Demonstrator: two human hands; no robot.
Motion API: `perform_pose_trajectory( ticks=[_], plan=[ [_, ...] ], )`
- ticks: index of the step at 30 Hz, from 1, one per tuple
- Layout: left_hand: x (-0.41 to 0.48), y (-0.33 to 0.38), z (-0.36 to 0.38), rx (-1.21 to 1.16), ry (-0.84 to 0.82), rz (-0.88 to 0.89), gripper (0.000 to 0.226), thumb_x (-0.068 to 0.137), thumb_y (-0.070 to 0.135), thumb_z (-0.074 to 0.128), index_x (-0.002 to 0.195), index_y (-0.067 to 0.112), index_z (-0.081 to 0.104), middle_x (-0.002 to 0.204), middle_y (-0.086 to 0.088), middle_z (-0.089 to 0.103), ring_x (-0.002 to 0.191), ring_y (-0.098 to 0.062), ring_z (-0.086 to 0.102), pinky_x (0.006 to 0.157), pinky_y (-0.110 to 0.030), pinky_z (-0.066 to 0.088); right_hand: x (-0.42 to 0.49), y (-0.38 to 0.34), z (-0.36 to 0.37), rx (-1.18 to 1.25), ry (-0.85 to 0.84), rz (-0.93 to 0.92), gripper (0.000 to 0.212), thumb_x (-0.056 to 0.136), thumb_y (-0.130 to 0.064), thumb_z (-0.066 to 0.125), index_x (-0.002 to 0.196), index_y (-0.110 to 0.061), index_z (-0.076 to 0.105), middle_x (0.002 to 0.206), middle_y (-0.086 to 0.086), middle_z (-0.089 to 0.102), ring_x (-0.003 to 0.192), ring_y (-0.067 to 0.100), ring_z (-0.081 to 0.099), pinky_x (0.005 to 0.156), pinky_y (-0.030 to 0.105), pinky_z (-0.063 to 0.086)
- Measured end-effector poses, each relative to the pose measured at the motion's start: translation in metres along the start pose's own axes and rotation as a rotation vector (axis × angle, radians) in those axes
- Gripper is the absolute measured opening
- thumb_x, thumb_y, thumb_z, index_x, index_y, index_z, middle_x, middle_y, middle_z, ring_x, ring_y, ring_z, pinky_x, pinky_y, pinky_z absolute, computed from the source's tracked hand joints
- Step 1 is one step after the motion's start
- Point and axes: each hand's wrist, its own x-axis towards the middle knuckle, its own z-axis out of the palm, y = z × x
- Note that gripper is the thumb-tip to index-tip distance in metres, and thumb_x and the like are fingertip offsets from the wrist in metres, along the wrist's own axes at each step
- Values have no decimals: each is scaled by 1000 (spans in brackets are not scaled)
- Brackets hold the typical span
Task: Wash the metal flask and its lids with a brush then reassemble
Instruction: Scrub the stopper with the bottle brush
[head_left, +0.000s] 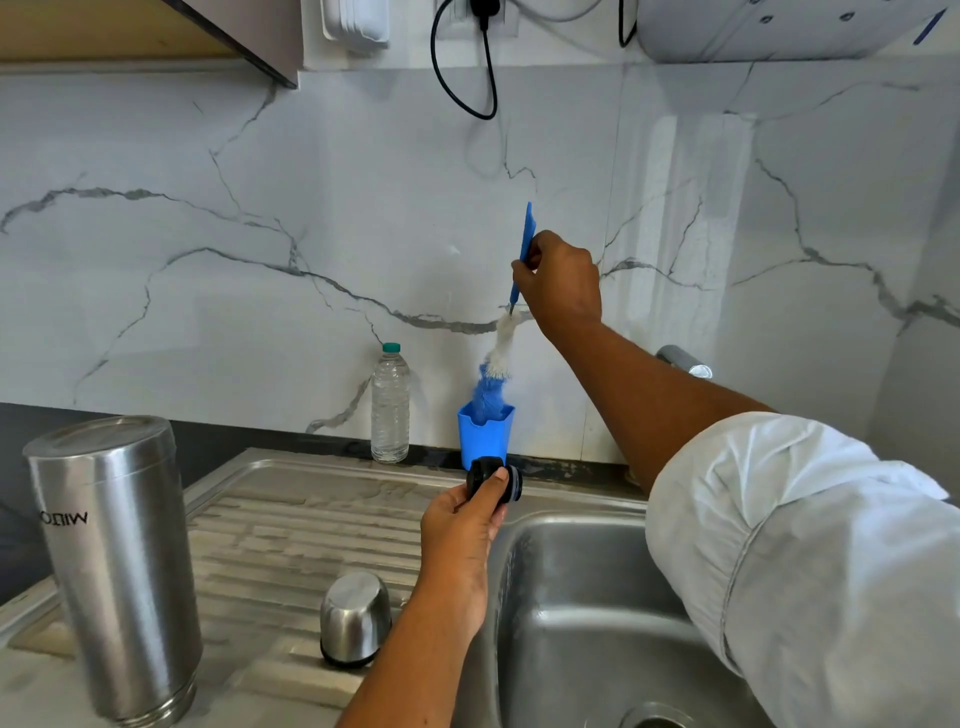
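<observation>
**Holding brush and lid**

Our right hand (558, 280) grips the brush (502, 342), its bristles dipping into the cup (485, 439) behind the sink (571, 623). Our left hand (460, 525) pinches the black lid (491, 475) over the sink's rim. The flask (114, 561) and cap (356, 618) stand left of the sink.

Silver brushed-steel flask (114, 561) w/ dark lettering. Small steel lid (355, 618): silver, black rim. Black stopper lid (491, 480) w/ blue ring. Blue-handled brush (503, 343): bristles white up top, blue below. Bright blue cup (485, 436). Clear bottle (390, 405), teal cap. White marble wall (260, 208) w/ grey veins. Dull grey steel sink (571, 597). White sleeve (805, 545). Black cable (488, 67). Dark grey desk (15, 441).
</observation>
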Motion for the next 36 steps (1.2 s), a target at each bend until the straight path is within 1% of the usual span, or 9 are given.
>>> perform_pose_trajectory(
  ticks=[2, 8, 16, 21, 25, 27, 29, 33, 36],
  plan=[
    [1, 0, 0, -7, 2, -5, 35, 87, 17, 79, 118, 6, 69, 105, -10, 79, 107, -22, 74, 83, -28, 51, -1, 0, -1, 6, -2, -1, 18, 99, -24, 63, 108, -8, 65, 95, 5, 71, 81, 21, 67, 73, 33, 57],
    [1, 1, 0, -28, -4, 0, 31, 87, 14, 78, 115, 5, 70, 103, -11, 79, 107, -24, 74, 90, -31, 53, -4, -1, -9, 33, 25, 1, 19, 99, -23, 63, 110, -8, 65, 98, 6, 71, 84, 22, 67, 76, 34, 57],
    [1, 3, 1, -74, -27, 3, 25, 90, 10, 76, 112, 2, 69, 103, -13, 79, 106, -23, 74, 102, -36, 53, -12, -5, -42, 80, 103, -29, 17, 99, -27, 64, 106, -11, 63, 95, 3, 72, 84, 24, 70, 78, 44, 60],
    [-2, 3, 5, -80, -59, -10, 25, 91, 6, 73, 114, -2, 67, 105, -16, 78, 104, -22, 74, 98, -33, 55, -42, -10, -91, 159, 145, -68, 16, 98, -28, 65, 107, -16, 64, 93, -6, 70, 85, 19, 67, 76, 46, 59],
    [-3, -5, 7, -16, -103, -12, 28, 94, 6, 71, 120, -5, 64, 112, -18, 75, 107, -22, 72, 90, -27, 56, -96, -2, -132, 262, 76, -89, 15, 102, -25, 62, 111, -13, 62, 98, -4, 73, 80, 15, 70, 76, 43, 59],
    [-7, -10, 10, 49, -132, 15, 24, 96, 6, 69, 119, -1, 63, 116, -17, 73, 107, -21, 72, 88, -25, 58, -130, 6, -148, 352, -23, -4, 11, 104, -22, 58, 112, -16, 58, 106, -5, 73, 75, 7, 73, 74, 37, 61],
    [-9, -16, 13, 154, -172, 60, 21, 95, 6, 70, 116, 3, 65, 117, -16, 73, 103, -17, 73, 88, -24, 60, -163, 17, -157, 463, -151, 82, 8, 105, -15, 54, 112, -20, 56, 108, -3, 72, 81, 5, 74, 76, 30, 62],
    [-12, -24, 14, 266, -201, 121, 30, 91, 9, 77, 118, 3, 66, 119, -17, 73, 105, -21, 74, 97, -37, 59, -215, 37, -163, 808, -338, 378, 25, 101, 4, 53, 110, -17, 63, 107, 9, 73, 93, 20, 77, 85, 33, 61],
    [-14, -23, 11, 356, -182, 173, 21, 92, 14, 77, 110, 11, 69, 112, -14, 74, 100, -22, 73, 92, -36, 60, -238, 47, -170, 995, -448, 649, 20, 103, -1, 46, 111, -6, 64, 113, 17, 73, 102, 24, 75, 91, 34, 60]
  ],
)
